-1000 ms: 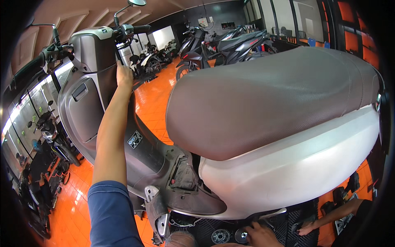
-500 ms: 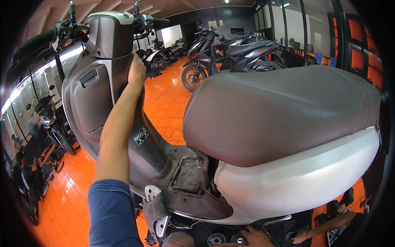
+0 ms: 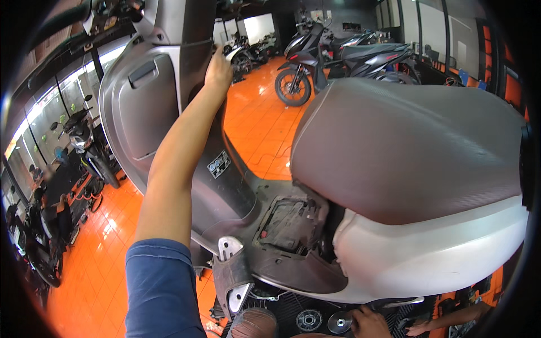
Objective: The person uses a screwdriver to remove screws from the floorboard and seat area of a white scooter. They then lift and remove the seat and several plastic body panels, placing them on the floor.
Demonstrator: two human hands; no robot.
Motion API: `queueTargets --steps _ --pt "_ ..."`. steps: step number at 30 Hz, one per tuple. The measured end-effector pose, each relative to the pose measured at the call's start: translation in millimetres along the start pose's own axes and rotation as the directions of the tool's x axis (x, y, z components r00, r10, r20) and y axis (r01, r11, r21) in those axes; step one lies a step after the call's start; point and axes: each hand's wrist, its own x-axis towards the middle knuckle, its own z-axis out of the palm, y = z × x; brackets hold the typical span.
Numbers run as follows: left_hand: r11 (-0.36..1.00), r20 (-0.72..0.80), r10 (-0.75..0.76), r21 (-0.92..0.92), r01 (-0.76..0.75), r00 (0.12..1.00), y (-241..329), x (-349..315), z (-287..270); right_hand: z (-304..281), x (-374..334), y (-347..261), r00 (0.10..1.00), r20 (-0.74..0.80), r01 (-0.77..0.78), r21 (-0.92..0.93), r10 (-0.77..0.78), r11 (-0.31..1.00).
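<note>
A scooter with a brown seat (image 3: 406, 146) and a grey front panel (image 3: 147, 104) stands before me. My left arm, in a blue sleeve, reaches up along the panel. My left hand (image 3: 218, 72) is closed round the panel's far side edge; its fingertips are hidden. Low down, below the silver side cover (image 3: 417, 242), my right hand (image 3: 369, 322) curls at the edge of a round metal disc (image 3: 340, 323). A toothed round part (image 3: 309, 320) lies beside the disc on a black ribbed mat (image 3: 287, 310).
A co-worker's hand (image 3: 420, 327) reaches in at lower right. The footboard has an uncovered compartment (image 3: 286, 222). A folding footpeg bracket (image 3: 232, 276) sticks out near my arm. Parked motorbikes (image 3: 349, 59) stand behind on the orange tiled floor (image 3: 96, 259).
The view has tilted down and left, so the scooter sits farther right in it. My left hand keeps its place on the panel edge. My right hand has drawn slightly right off the disc's middle.
</note>
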Motion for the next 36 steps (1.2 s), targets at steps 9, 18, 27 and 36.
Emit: queueTargets --steps 9,18,27,36 --pt "0.992 -0.215 0.123 0.028 -0.119 0.969 -1 4 6 5 5 -1 0.993 0.026 -0.118 0.158 0.115 0.98" --pt "0.985 -0.225 -0.111 -0.158 0.076 0.968 27 42 44 9 6 5 0.996 -0.081 0.043 0.024 -0.041 0.999" --pt "0.231 -0.501 -0.577 -0.857 -0.46 0.645 5 -75 -173 37 7 33 0.98 -0.053 0.191 -0.05 -0.193 0.98" --pt "0.29 -0.95 -0.176 -0.302 -0.908 0.26 0 -197 -387 37 3 12 0.964 -0.103 0.232 -0.112 -0.244 0.966"
